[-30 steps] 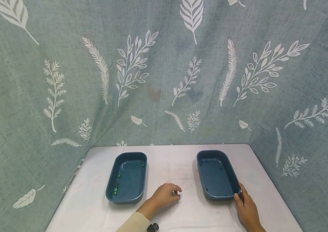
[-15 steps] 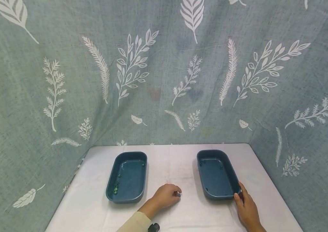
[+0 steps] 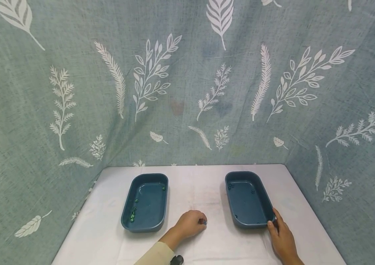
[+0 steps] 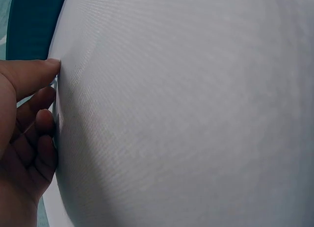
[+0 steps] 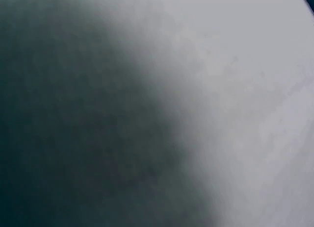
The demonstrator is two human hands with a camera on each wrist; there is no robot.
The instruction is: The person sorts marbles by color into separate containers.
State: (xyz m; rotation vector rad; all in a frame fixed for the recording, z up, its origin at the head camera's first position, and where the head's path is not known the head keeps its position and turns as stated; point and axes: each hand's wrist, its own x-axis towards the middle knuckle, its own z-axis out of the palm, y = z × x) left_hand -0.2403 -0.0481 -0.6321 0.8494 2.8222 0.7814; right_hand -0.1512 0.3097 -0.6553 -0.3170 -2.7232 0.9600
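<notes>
My left hand (image 3: 190, 223) is low over the white cloth between two blue trays. Its thumb and forefinger pinch a small blue bead-like piece (image 3: 205, 222), mostly hidden by the fingers. In the left wrist view the left hand (image 4: 27, 114) has its thumb and forefinger tips close together, the other fingers curled. My right hand (image 3: 281, 237) grips the near right corner of the right tray (image 3: 252, 225), thumb on the rim and fingers along the outer side. Several small dark blue pieces (image 3: 252, 191) lie in that tray. The right wrist view is blurred and shows no hand.
The left tray (image 3: 161, 226) holds several small green pieces (image 3: 132, 217), most along its left side. White cloth (image 3: 195, 187) covers the table. Patterned green-blue fabric (image 3: 181, 147) hangs behind and at both sides.
A blue piece now shows between my left thumb and forefinger, where none was visible a second ago. Those fingers have drawn closer. A small piece in the right tray's far corner has shifted slightly.
</notes>
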